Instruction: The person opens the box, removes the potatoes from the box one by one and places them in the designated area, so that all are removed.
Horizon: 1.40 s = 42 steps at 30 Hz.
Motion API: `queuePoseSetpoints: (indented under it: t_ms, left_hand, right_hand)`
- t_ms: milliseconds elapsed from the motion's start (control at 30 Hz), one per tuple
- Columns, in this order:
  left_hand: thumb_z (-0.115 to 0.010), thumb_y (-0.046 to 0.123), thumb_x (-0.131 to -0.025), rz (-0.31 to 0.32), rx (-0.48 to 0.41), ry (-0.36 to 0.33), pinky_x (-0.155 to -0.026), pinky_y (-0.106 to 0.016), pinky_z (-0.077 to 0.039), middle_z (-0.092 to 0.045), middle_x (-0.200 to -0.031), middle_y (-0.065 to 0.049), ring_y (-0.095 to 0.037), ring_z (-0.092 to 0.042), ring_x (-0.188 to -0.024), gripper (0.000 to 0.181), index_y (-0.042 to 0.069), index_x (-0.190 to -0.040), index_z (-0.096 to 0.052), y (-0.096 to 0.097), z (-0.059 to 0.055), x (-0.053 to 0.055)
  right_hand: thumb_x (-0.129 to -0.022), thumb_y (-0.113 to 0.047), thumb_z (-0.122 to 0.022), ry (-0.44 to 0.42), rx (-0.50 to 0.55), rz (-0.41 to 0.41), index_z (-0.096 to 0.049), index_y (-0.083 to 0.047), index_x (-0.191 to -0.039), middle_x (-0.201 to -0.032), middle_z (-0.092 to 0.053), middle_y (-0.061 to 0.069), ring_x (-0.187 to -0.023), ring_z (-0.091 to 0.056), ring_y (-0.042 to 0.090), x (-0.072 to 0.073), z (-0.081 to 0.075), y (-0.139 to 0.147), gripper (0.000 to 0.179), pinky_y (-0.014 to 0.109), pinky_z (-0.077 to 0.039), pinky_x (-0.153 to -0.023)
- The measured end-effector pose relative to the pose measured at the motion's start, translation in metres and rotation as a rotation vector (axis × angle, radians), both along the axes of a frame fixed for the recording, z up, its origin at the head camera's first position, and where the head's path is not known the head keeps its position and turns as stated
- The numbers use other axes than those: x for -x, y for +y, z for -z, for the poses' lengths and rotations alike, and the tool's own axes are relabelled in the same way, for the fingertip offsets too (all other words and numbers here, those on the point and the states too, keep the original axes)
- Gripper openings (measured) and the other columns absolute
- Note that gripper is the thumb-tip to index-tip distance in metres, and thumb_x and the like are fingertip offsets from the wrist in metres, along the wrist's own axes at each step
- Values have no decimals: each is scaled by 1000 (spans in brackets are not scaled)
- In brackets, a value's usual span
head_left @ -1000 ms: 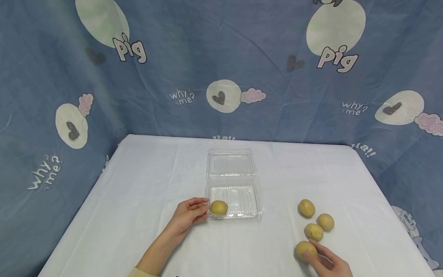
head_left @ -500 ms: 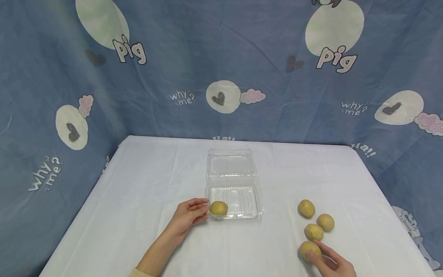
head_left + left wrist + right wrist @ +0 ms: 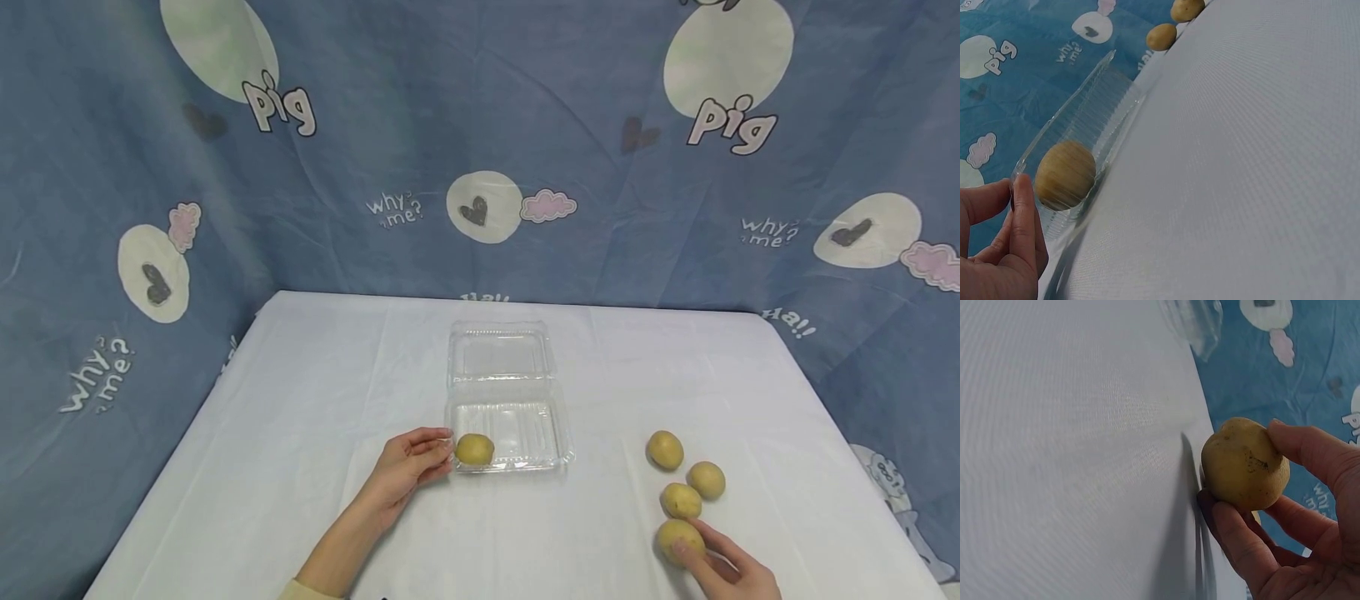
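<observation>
A clear plastic clamshell box (image 3: pixel 525 433) lies unfolded near the table's middle, its lid (image 3: pixel 501 354) laid back. One potato (image 3: pixel 475 450) sits in the tray's near left corner; the left wrist view shows this potato (image 3: pixel 1066 175) through the clear wall. My left hand (image 3: pixel 408 471) pinches the tray's left rim between thumb and fingers. At the near right, my right hand (image 3: pixel 723 562) grips another potato (image 3: pixel 680 542) by thumb and fingertips. In the right wrist view that potato (image 3: pixel 1245 464) has a dark mark on its skin.
Beyond the right hand lie three more potatoes, one close to the held one (image 3: pixel 681 501), one to its right (image 3: pixel 707 480) and one farther back (image 3: pixel 664 450). A white cloth (image 3: pixel 337 358) covers the table. A blue printed curtain (image 3: pixel 600 250) hangs behind it.
My right hand has shifted slightly to the right with the potato in its grip. The left hand, the box and the other potatoes have stayed put.
</observation>
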<state>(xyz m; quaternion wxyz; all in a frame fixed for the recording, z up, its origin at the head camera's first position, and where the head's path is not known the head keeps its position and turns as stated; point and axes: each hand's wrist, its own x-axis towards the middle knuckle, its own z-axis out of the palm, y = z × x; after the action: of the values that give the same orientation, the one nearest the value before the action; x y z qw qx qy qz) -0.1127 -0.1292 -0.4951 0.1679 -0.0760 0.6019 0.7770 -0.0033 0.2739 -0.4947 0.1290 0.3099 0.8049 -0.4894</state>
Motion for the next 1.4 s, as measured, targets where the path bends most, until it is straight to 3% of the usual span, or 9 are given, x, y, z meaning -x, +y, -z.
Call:
queuePoseSetpoints:
  t_ms: [267,433,667,967,1067,1200,1400]
  left_hand:
    - [-67,2,-91,-2,11,2,-82,-28,-58,-64,-100,-11,-16,-65,-88,42,-15,-125,-50,0,-1,-1]
    - [-68,4,-92,7,17,16,-83,-28,-58,-64,-103,-13,-16,-65,-88,42,-15,-126,-50,0,-1,-1]
    - [-68,4,-91,5,18,28,-83,-29,-58,-64,-103,-13,-16,-65,-88,42,-15,-125,-51,-1,0,-1]
    - [-67,4,-92,-1,16,4,-82,-28,-58,-65,-102,-12,-16,-65,-88,42,-14,-126,-51,0,-1,-1]
    - [-67,4,-92,1,15,2,-82,-27,-58,-65,-102,-12,-16,-65,-88,42,-14,-127,-50,0,-2,-2]
    - [-67,3,-92,1,14,-4,-82,-28,-58,-65,-102,-12,-16,-65,-88,42,-14,-126,-50,0,-2,-2]
    - [-67,3,-92,7,9,4,-82,-27,-58,-65,-101,-12,-16,-65,-87,42,-14,-126,-50,-1,-1,-2]
  right_hand:
    - [-70,-75,-69,-18,10,-10,-43,-9,-146,-141,-48,23,-119,-55,40,-2,8,10,104,42,-58,-78]
    - [-71,-74,-69,-13,26,22,-43,-7,-145,-136,-53,22,-113,-59,35,-3,5,16,104,41,-58,-79]
    - [-68,-78,-66,-2,-11,75,-41,-5,-146,-142,-45,24,-118,-56,37,0,1,22,110,44,-56,-83]
    - [-70,-73,-70,44,-23,164,-44,-4,-145,-143,-46,23,-110,-62,30,5,0,31,105,51,-53,-91]
    - [-74,-74,-66,50,-10,171,-41,-7,-147,-146,-41,23,-120,-55,36,7,-3,33,103,57,-45,-99]
    - [-76,-77,-61,47,21,163,-34,-7,-151,-149,-35,24,-134,-34,46,10,-5,37,106,65,-32,-105]
    - [-73,-83,-56,-8,5,146,-29,-10,-153,-150,-31,24,-135,-25,53,15,-4,41,112,68,-29,-105]
